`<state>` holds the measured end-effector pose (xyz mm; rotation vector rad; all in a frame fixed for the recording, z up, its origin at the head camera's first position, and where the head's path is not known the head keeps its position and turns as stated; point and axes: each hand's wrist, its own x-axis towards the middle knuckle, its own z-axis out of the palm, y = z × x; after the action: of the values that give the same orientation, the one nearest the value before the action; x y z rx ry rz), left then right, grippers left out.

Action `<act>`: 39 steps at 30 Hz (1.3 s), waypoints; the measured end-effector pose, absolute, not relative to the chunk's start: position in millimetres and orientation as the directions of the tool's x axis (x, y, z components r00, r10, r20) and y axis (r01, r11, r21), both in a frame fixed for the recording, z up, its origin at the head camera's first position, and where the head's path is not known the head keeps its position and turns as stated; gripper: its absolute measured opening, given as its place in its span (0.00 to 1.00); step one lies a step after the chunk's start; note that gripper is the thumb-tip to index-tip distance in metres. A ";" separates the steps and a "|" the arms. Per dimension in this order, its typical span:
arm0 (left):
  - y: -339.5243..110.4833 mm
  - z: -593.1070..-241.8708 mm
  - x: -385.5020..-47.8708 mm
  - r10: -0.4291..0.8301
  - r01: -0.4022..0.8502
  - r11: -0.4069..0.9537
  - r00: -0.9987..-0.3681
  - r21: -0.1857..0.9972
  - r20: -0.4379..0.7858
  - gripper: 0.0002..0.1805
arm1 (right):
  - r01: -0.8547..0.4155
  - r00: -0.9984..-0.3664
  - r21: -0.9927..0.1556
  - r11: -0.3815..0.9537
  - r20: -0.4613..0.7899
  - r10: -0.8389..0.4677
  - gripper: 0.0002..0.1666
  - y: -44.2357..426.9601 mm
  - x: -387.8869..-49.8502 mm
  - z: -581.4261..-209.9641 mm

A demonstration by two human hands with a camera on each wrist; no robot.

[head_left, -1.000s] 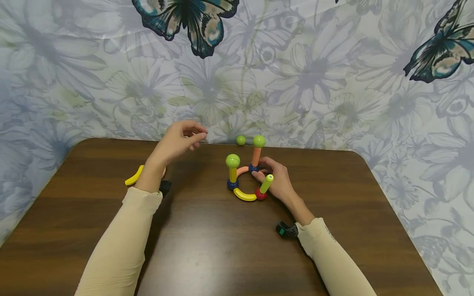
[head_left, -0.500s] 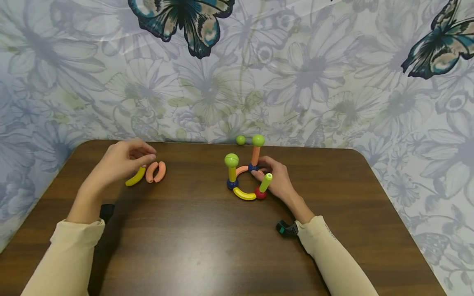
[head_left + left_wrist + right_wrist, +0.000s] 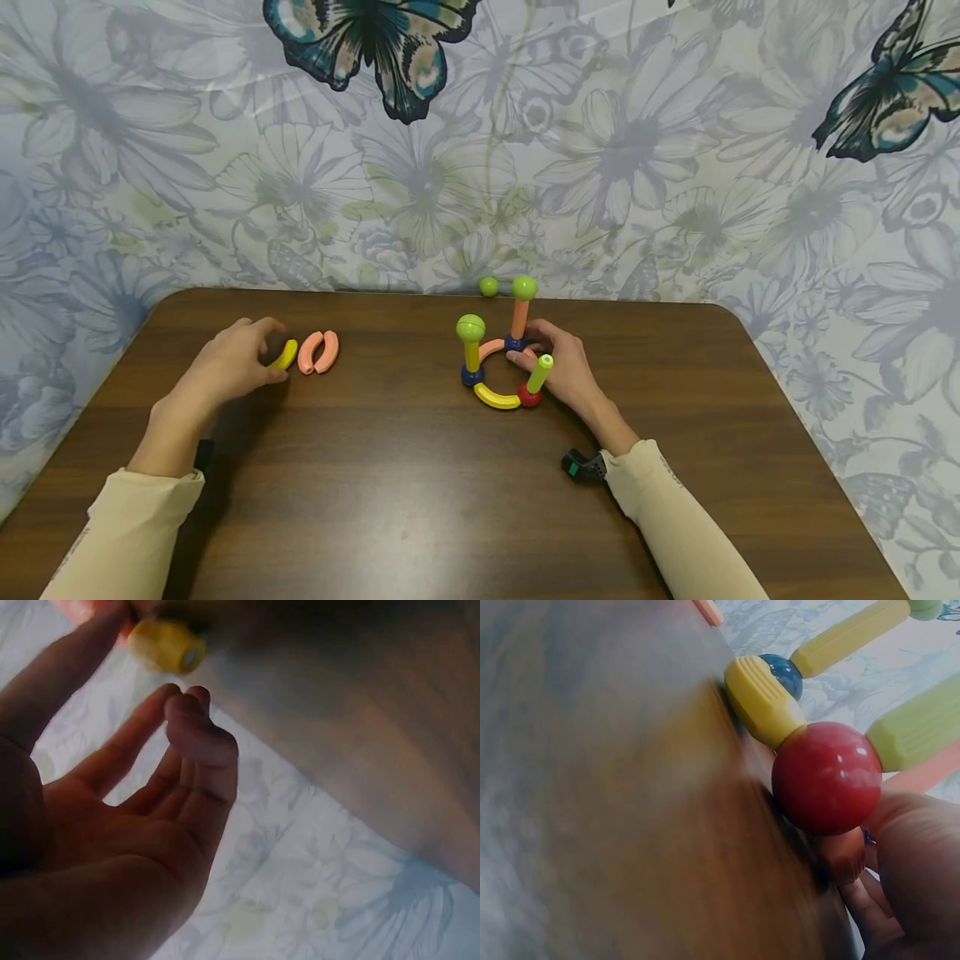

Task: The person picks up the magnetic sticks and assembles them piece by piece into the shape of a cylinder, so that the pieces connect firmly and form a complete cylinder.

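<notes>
1. The yellow curved piece point(image 3: 286, 354) lies within the spread thumb and fingers of the left hand point(image 3: 228, 362), on the bench point(image 3: 420, 467); no firm grip is shown, and whether the piece is touched cannot be told.
2. If the two hands are worked unevenly, or the left thumb is closed first, the piece could be rolled or slid away, its surface probably being smooth.
3. Two pink curved pieces point(image 3: 327, 352), lying just past the left fingertips, could be nudged if that hand is swept low toward the right hand.
4. The ring of pieces point(image 3: 497, 397) is steadied by the right hand point(image 3: 564, 362), in which its pink segment point(image 3: 843, 856) appears to be pinched. Its joints could be parted if this grip is twisted or lifted.
5. The green stick point(image 3: 539, 374), tilted on the red ball point(image 3: 529, 395) beside the right thumb, could be knocked by a shift of that hand.
6. Compared with half a second ago, the left hand is lowered from above the yellow curved piece, and its thumb is brought to the near side. The right hand and the ring are seen unmoved.
</notes>
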<state>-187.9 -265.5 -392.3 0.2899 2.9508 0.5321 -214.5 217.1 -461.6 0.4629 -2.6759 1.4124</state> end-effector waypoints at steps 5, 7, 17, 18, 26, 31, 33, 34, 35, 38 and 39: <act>-262.2 -398.0 -189.4 0.168 0.122 0.920 -0.981 0.371 -0.094 0.34 | -0.312 -0.948 -0.799 0.514 0.227 -0.222 0.24 217.0 -215.4 -463.5; -261.9 -399.3 -189.3 0.158 0.114 0.918 -0.984 0.381 -0.087 0.33 | -0.316 -0.947 -0.801 0.509 0.231 -0.223 0.23 217.2 -215.7 -464.0; -261.6 -399.4 -191.0 0.082 0.065 0.884 -0.996 0.464 -0.017 0.26 | -0.312 -0.949 -0.791 0.526 0.229 -0.218 0.23 219.2 -215.8 -463.9; -260.9 -399.3 -191.3 0.075 0.069 0.876 -0.997 0.477 0.006 0.25 | -0.311 -0.949 -0.792 0.526 0.228 -0.218 0.23 219.0 -215.7 -463.6; -236.4 -380.2 -192.3 0.075 0.065 0.708 -0.997 0.703 0.016 0.24 | -0.307 -0.950 -0.798 0.518 0.223 -0.219 0.23 214.1 -215.5 -463.8; -209.1 -367.7 -200.8 0.203 -0.068 0.375 -0.967 0.924 -0.154 0.26 | -0.306 -0.951 -0.789 0.533 0.223 -0.216 0.24 213.5 -216.2 -464.6; -195.5 -364.8 -204.8 0.248 -0.111 0.270 -0.952 0.956 -0.181 0.26 | -0.302 -0.952 -0.789 0.536 0.219 -0.214 0.24 213.2 -216.5 -464.7; -188.2 -364.0 -206.6 0.267 -0.129 0.226 -0.945 0.966 -0.189 0.25 | -0.298 -0.953 -0.791 0.535 0.216 -0.212 0.24 213.2 -216.6 -464.8; -181.2 -362.8 -208.3 0.281 -0.137 0.199 -0.941 0.970 -0.190 0.25 | -0.294 -0.954 -0.794 0.532 0.214 -0.208 0.24 213.1 -216.5 -464.5; -160.3 -361.0 -213.7 0.306 -0.179 0.106 -0.930 0.978 -0.203 0.24 | -0.287 -0.956 -0.801 0.526 0.208 -0.206 0.24 213.1 -216.4 -464.0; -153.8 -360.7 -215.7 0.317 -0.188 0.078 -0.926 0.979 -0.204 0.24 | -0.285 -0.957 -0.802 0.524 0.206 -0.206 0.25 213.2 -216.4 -464.0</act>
<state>-215.7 -153.8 -360.7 0.1275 1.9997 1.9073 -216.4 213.2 -464.0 0.4311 -2.6677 1.4281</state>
